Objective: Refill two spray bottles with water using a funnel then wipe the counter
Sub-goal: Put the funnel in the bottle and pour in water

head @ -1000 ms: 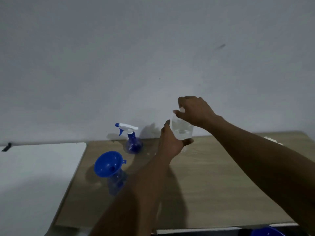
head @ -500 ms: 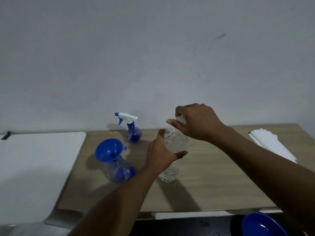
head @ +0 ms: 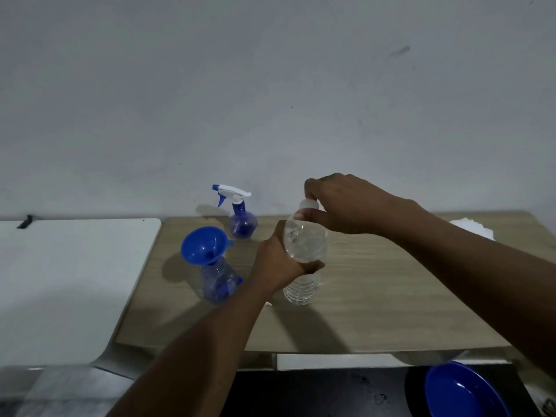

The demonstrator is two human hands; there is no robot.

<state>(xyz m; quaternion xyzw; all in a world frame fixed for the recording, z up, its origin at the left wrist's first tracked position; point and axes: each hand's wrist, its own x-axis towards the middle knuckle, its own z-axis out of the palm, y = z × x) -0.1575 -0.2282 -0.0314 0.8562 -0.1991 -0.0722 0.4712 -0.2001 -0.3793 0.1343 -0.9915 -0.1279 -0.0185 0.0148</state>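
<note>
- The water bottle (head: 304, 260) had come down onto the counter (head: 376, 296).
- Left hand (head: 279, 263) gripped its body; right hand (head: 346, 203) pinched the cap (head: 307, 203), probably to unscrew it.
- The funnel (head: 202, 245) sat ready in the open spray bottle (head: 218, 282).

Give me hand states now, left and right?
Left hand: closed around the clear water bottle, mid-body.
Right hand: fingers closed on the bottle's white cap.
</note>
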